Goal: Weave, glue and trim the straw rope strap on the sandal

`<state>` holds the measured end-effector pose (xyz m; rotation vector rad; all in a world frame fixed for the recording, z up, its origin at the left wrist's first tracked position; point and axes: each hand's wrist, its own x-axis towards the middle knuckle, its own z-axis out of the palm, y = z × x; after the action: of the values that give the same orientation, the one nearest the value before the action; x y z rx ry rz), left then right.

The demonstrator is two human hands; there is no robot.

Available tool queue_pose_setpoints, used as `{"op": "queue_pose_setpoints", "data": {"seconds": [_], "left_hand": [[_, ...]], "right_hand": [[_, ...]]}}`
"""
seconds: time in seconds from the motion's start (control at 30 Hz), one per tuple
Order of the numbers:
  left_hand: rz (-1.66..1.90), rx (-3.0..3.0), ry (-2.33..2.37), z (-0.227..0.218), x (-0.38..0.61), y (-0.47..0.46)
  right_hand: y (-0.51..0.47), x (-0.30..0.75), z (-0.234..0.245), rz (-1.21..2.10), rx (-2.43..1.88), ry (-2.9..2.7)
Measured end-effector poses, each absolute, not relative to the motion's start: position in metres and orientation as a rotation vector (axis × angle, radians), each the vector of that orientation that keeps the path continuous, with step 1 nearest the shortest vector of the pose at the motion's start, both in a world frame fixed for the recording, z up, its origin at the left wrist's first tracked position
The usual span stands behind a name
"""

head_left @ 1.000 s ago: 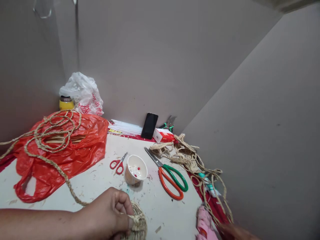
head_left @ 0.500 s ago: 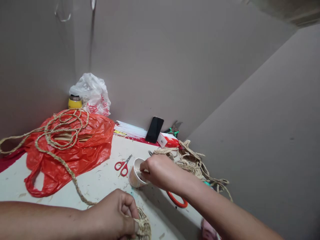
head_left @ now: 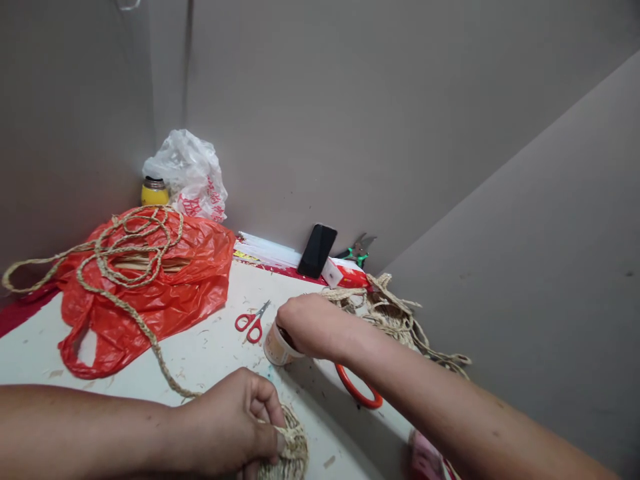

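Note:
My left hand (head_left: 245,417) pinches the edge of a coiled piece of braided straw (head_left: 293,447) at the bottom of the view. From it a long straw braid (head_left: 143,325) runs up to the left and lies in loops on a red plastic bag (head_left: 200,287). My right hand (head_left: 313,327) reaches into a paper cup (head_left: 278,349), its fingers hidden inside. Small red-handled scissors (head_left: 254,327) lie just left of the cup. Beneath my right forearm shows a large orange-red handle loop (head_left: 357,393).
More straw braid (head_left: 395,320) is heaped at the right. Along the wall are a phone (head_left: 317,250), green-handled pruners (head_left: 357,252), white strips (head_left: 267,249), a yellow jar (head_left: 155,192) and a white plastic bag (head_left: 193,170). Straw scraps dot the white table (head_left: 210,353).
My right hand has gone from the cup's rim down into it, and its fingers have passed out of sight. My left hand keeps its pinch on the braided straw. The view has shifted slightly.

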<state>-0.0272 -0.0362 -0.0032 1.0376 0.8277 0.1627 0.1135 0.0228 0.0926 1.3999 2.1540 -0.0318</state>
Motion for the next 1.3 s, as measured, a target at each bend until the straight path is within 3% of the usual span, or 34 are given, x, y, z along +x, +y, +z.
{"op": "queue_pose_setpoints", "data": {"seconds": [0.33, 0.93, 1.3], "left_hand": [[0.153, 1.038, 0.829, 0.001, -0.027, -0.035], [0.124, 1.035, 0.836, -0.002, -0.028, -0.035], [0.124, 1.003, 0.818, -0.004, -0.029, -0.035]], "right_hand": [[0.021, 0.140, 0.091, -0.194, 1.570, 2.413], [0.018, 0.174, 0.084, -1.192, 1.853, 2.437], [0.015, 0.181, 0.078, -1.478, 1.993, 2.362]]}}
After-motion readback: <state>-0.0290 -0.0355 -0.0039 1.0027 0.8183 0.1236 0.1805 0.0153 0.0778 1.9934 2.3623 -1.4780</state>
